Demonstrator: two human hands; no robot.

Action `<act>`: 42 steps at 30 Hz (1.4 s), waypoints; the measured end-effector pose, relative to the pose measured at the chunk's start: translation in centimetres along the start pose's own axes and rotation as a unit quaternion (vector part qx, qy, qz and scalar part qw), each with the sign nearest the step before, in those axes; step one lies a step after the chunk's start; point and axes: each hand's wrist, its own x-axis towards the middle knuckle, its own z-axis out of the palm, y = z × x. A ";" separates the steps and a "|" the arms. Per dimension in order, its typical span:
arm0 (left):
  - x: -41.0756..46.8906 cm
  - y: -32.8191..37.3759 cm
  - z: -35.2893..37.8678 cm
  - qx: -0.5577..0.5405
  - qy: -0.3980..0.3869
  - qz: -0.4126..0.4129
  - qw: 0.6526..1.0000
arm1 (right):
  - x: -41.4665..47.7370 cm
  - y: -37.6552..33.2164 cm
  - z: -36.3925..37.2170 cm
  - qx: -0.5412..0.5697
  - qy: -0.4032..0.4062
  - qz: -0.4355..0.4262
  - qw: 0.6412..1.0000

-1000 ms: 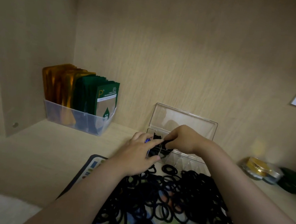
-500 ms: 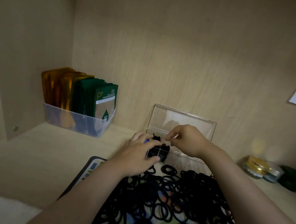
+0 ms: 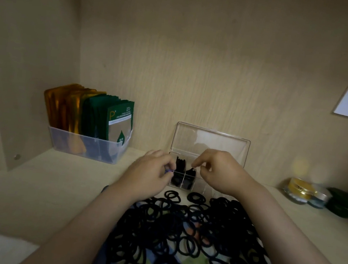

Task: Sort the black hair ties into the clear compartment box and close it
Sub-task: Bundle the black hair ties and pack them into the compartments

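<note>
Wooden shelf (image 3: pixel 36 182): box (image 3: pixel 187 181) at 12 o'clock. Left hand (image 3: pixel 149 176) pinches a tie; right hand (image 3: pixel 218 172) grip unclear. Seat ties below dividers.

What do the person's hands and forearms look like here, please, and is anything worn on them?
Both forearms are bare, with no sleeves in view. The left hand and right hand wear no gloves; no rings, watch or bracelets are visible.

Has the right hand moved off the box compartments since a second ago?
Yes. The right hand has lifted up and slightly right, away from the filled compartments of the clear box; its fingertips now pinch above them.
</note>
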 end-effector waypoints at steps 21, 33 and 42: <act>-1.0 1.6 1.5 0.054 -0.191 -0.022 0.980 | -3.9 -0.2 3.4 -0.194 -0.130 -0.024 0.972; -1.0 0.4 -0.3 -0.144 -0.128 -0.090 0.977 | -4.7 -0.9 2.4 0.279 -0.073 0.039 0.957; -1.3 0.3 -1.5 -0.106 -0.236 -0.128 0.958 | -4.7 -2.0 2.6 0.245 -0.101 0.106 0.958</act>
